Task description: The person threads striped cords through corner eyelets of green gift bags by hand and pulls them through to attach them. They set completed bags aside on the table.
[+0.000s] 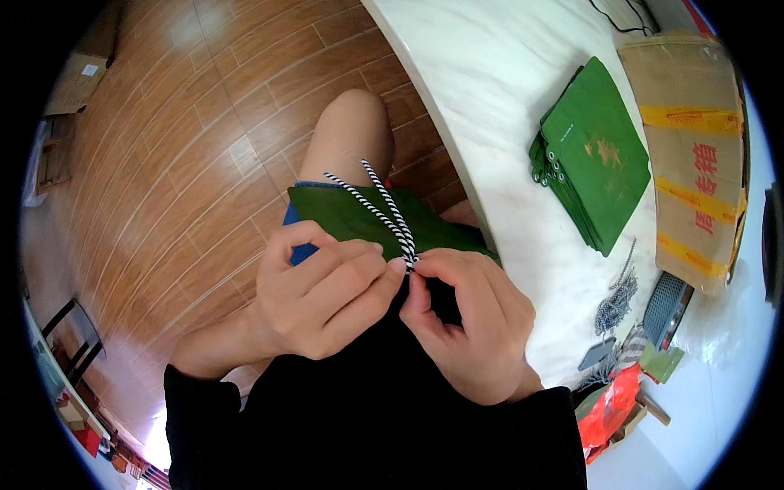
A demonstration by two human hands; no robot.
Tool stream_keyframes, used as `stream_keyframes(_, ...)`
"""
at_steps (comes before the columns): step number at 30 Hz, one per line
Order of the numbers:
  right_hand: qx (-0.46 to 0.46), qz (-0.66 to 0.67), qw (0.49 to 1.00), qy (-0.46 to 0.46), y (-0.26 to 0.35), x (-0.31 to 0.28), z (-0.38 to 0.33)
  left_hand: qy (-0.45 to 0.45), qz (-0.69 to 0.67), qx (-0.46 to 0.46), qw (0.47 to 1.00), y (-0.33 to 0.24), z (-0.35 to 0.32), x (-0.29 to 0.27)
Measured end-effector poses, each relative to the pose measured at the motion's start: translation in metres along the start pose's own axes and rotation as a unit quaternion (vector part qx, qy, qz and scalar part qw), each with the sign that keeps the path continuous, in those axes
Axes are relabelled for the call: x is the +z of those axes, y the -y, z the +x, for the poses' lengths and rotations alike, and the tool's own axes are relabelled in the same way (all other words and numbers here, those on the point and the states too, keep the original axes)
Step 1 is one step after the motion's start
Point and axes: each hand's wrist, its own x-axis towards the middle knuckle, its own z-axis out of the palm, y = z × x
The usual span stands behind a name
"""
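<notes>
A black-and-white striped cord (pixel 394 214) runs up from my fingertips, its two loose ends pointing away from me over my thigh. My left hand (pixel 322 290) pinches the cord from the left, thumb and forefinger pressed together. From the right, my right hand (pixel 474 314) pinches it at the same spot, the fingertips of both hands almost touching. Beneath the cord a dark green cloth piece (pixel 343 214) lies across my lap. Where the cord meets the cloth is hidden by my fingers.
On the white marble-look table (pixel 506 220) to my right lies a stack of green cloth pieces (pixel 600 151) with metal eyelets. A brown cardboard piece (pixel 694 163) with yellow tape stands behind it. Nearer are a bundle of striped cords (pixel 616 302) and a red plastic bag (pixel 612 408).
</notes>
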Motion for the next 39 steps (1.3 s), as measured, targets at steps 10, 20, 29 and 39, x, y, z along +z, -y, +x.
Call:
stream_keyframes(10, 0.026, 0.097, 0.993, 0.059, -0.014, 0.001, 0.004, 0.029, -0.166, -0.121, 0.978, 0.004, -0.009, 0.013)
stream_keyframes(20, -0.068, 0.172, 0.983, -0.017, -0.031, 0.018, 0.001, 0.027, -0.231, -0.217, 0.948, 0.003, -0.009, 0.008)
stream_keyframes(29, -0.017, 0.237, 0.971, -0.015, -0.037, 0.021, 0.003, 0.056, -0.334, -0.331, 0.881, 0.01, -0.006, 0.003)
stream_keyframes(39, 0.052, 0.235, 0.955, 0.174, -0.049, 0.019, 0.016, 0.06, -0.423, -0.429, 0.796, 0.015, -0.013, 0.0)
